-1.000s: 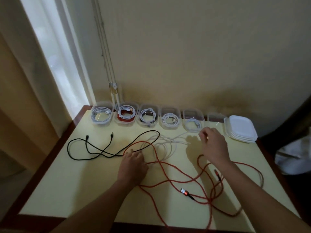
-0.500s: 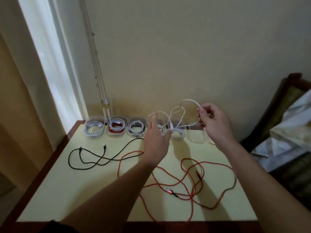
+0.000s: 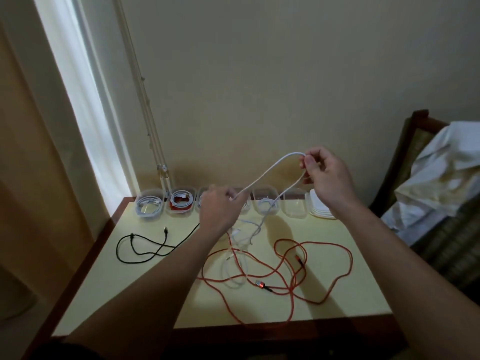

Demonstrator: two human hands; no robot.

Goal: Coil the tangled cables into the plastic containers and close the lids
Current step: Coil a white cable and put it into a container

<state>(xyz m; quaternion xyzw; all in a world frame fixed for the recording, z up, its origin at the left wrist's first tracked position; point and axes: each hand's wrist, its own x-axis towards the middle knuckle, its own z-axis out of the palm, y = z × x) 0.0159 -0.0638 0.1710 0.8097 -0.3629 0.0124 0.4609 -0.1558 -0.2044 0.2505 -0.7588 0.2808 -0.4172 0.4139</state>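
The white cable (image 3: 270, 172) hangs in a long, narrow loop above the tabletop (image 3: 130, 294). Its long axis rises from the left hand (image 3: 218, 211) toward 2 o'clock, to the right hand (image 3: 327, 178). The right fingers (image 3: 309, 162) pinch the bend at the top. The left fingers are blurred but seem curled round the lower strand. From there the slack drops toward 6 o'clock and lies across the red cable (image 3: 337, 248), so the left hand is the nearer one to free it. The empty container (image 3: 294, 207) stands at 12 o'clock under the right wrist, just beside the stacked lids (image 3: 322, 213). The black cable (image 3: 140, 253) lies at 9 o'clock. A cloth-draped chair (image 3: 441, 178) stands at 3 o'clock.
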